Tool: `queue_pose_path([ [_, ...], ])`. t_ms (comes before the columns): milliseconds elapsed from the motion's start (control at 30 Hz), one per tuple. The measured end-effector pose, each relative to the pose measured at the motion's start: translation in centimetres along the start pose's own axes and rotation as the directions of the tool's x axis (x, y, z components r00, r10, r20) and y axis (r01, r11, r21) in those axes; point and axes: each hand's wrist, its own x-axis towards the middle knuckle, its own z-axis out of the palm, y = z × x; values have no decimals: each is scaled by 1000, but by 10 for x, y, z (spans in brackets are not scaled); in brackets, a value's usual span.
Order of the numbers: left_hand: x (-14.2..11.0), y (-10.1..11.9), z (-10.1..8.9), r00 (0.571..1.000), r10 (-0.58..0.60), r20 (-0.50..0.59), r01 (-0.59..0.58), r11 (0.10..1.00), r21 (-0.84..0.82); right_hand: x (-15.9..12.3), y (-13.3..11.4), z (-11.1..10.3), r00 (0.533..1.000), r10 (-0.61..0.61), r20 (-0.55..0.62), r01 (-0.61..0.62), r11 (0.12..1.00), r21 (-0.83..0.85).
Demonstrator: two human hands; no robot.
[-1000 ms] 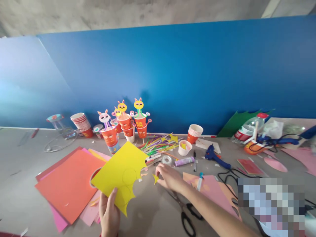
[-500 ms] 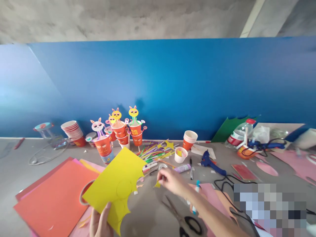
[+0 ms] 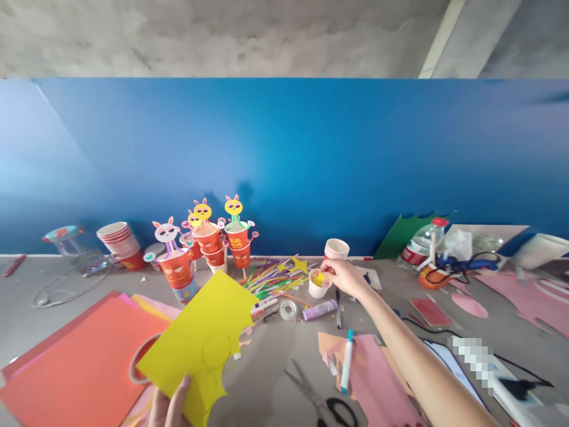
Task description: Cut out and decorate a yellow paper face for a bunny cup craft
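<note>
My left hand (image 3: 169, 406) grips the lower edge of a yellow foam sheet (image 3: 200, 344) with circles drawn on it and pieces cut from its right side. My right hand (image 3: 344, 277) is stretched out to a small white cup (image 3: 317, 284) holding yellow and pink scraps. Its fingers are pinched together at the cup's rim, over a yellow piece I cannot make out clearly. Behind the hand stands a stack of orange paper cups (image 3: 336, 249).
Orange and pink sheets (image 3: 75, 367) lie left. Cup rabbits (image 3: 202, 243) stand by the blue wall, with coloured strips (image 3: 271, 276), a tape roll (image 3: 288, 309), a glue stick (image 3: 319, 309), markers, scissors (image 3: 326, 403), a water bottle (image 3: 420, 249) and cables at right.
My right hand picked a small yellow cutout off the table and carried it away and to the right, up to the white cup. The view tilted up slightly.
</note>
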Motion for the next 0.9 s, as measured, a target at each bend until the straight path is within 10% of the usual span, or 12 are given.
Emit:
queue_pose_path([
  [400, -5, -2, -5, 993, -71, 96, 70, 997, 15, -50, -15, -17, 963, -43, -267, 71, 993, 97],
  [633, -38, 6, 18, 946, -31, 322, 8, 997, 73, -150, -69, 17, 995, 44, 88, -73, 932, 354],
  [900, -42, -4, 42, 917, -54, 394, -16, 985, 173, -207, -96, 57, 992, -1, 123, -45, 926, 375],
])
